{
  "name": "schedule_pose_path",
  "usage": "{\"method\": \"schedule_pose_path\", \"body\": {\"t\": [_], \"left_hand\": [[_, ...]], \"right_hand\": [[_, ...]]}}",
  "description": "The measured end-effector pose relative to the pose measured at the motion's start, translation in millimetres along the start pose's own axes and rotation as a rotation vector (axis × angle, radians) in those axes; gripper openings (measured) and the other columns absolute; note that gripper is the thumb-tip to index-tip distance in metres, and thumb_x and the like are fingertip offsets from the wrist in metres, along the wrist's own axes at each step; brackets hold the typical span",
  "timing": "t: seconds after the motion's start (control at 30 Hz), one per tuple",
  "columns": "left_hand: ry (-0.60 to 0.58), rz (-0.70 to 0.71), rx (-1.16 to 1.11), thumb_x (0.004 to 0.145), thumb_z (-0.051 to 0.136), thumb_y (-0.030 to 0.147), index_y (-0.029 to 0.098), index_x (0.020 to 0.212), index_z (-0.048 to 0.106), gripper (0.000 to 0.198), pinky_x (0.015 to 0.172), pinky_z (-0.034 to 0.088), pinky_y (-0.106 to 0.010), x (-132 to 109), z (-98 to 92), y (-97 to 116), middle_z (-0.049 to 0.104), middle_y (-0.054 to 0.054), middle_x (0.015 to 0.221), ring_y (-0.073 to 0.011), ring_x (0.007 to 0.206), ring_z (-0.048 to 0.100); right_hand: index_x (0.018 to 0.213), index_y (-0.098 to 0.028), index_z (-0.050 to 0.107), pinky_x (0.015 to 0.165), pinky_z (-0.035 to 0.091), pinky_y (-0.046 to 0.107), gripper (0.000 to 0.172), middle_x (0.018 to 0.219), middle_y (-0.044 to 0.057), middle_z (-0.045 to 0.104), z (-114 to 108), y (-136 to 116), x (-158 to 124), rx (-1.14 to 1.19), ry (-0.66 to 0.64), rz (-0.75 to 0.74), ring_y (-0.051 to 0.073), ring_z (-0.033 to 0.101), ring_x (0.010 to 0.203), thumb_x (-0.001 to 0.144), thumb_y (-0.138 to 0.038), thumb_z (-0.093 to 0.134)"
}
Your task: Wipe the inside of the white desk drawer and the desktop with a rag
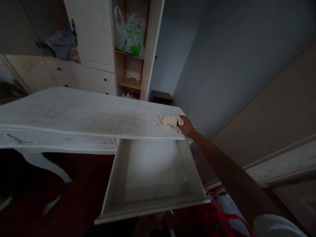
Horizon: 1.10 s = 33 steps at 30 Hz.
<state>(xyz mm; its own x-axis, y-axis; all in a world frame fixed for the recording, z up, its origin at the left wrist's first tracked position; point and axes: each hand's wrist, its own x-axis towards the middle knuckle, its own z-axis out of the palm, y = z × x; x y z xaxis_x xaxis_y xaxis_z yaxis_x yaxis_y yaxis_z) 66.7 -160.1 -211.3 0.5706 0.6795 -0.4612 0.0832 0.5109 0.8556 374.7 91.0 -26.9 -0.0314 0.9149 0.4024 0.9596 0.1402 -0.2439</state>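
Observation:
At the right end of the white table top (74,105), my right hand (187,126) is closed on a cream-coloured cloth (170,120). The bunched cloth lies against the surface, and my arm reaches in from the lower right. Greyish smudges and a faded pattern mark the top to the left of the cloth, along with a couple of small dark specks. Below the table's front edge a white drawer (153,168) is pulled out, with nothing visible inside. My left hand does not show.
Behind the table stands a white wardrobe (95,36) with an open door; plastic bags (134,38) sit on its shelf. A small brown cabinet (161,96) stands in the corner. The grey wall (229,65) runs along the right. A red bag (214,217) lies on the floor, lower right.

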Motion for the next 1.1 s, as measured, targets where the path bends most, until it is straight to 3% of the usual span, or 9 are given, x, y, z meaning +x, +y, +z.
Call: {"method": "schedule_pose_path", "body": {"t": [0.17,0.37,0.5,0.73,0.83,0.97,1.1], "left_hand": [[0.007,0.016,0.007,0.059,0.077,0.073,0.022,0.073,0.075,0.053,0.086,0.056,-0.048,1.0,-2.3,-19.0,0.075,-0.007,0.075,-0.0311,0.082,0.071],[0.12,0.238,-0.02,0.08,0.046,0.082,0.018,0.077,0.075,0.07,0.1,0.047,-0.048,-21.7,-0.7,-25.2,0.076,-0.013,0.09,-0.0294,0.094,0.069],[0.076,0.267,-0.084,0.083,0.049,0.077,0.017,0.086,0.074,0.065,0.093,0.05,-0.044,-26.5,4.0,-17.7,0.076,-0.011,0.093,-0.0258,0.087,0.069],[0.081,0.226,-0.33,0.08,0.052,0.079,0.012,0.092,0.074,0.071,0.071,0.052,-0.038,-18.5,17.5,-29.9,0.076,-0.015,0.089,-0.0245,0.074,0.069],[0.078,0.2,-0.361,0.077,0.059,0.077,0.012,0.093,0.075,0.068,0.072,0.053,-0.038,-21.3,18.1,-22.9,0.076,-0.015,0.091,-0.0246,0.074,0.07],[0.044,0.179,-0.3,0.074,0.066,0.075,0.012,0.077,0.075,0.064,0.075,0.054,-0.038,-29.3,10.3,-1.0,0.077,-0.015,0.081,-0.0241,0.069,0.071],[0.019,0.178,-0.276,0.071,0.067,0.075,0.011,0.075,0.074,0.064,0.07,0.054,-0.037,-33.4,6.1,13.8,0.076,-0.015,0.078,-0.0234,0.062,0.07]], "right_hand": [[0.131,-0.016,0.057,0.111,0.043,0.047,0.049,0.139,0.015,0.06,9.6,23.0,-7.6,0.175,0.101,0.054,0.029,0.057,0.127,0.088,-0.04,0.056],[0.126,-0.017,0.062,0.109,0.044,0.053,0.054,0.136,0.018,0.062,15.7,35.0,-11.0,0.219,0.188,0.024,0.035,0.058,0.126,0.086,-0.052,0.056],[0.128,-0.017,0.061,0.108,0.045,0.054,0.057,0.134,0.017,0.063,17.1,34.9,-11.6,0.199,0.217,0.015,0.035,0.059,0.125,0.087,-0.056,0.055],[0.129,-0.021,0.06,0.108,0.045,0.056,0.059,0.135,0.014,0.064,21.3,40.8,-10.1,0.199,0.234,0.02,0.033,0.058,0.125,0.087,-0.063,0.053],[0.13,-0.023,0.059,0.107,0.045,0.056,0.06,0.134,0.012,0.065,21.9,42.8,-9.6,0.202,0.231,0.019,0.033,0.059,0.124,0.087,-0.065,0.054],[0.131,-0.021,0.058,0.108,0.044,0.056,0.064,0.135,0.014,0.063,20.2,42.0,-11.2,0.206,0.215,0.036,0.034,0.059,0.124,0.086,-0.067,0.053],[0.133,-0.02,0.056,0.107,0.045,0.057,0.067,0.136,0.015,0.062,19.6,40.8,-12.5,0.203,0.214,0.061,0.036,0.059,0.124,0.086,-0.068,0.053]]}}
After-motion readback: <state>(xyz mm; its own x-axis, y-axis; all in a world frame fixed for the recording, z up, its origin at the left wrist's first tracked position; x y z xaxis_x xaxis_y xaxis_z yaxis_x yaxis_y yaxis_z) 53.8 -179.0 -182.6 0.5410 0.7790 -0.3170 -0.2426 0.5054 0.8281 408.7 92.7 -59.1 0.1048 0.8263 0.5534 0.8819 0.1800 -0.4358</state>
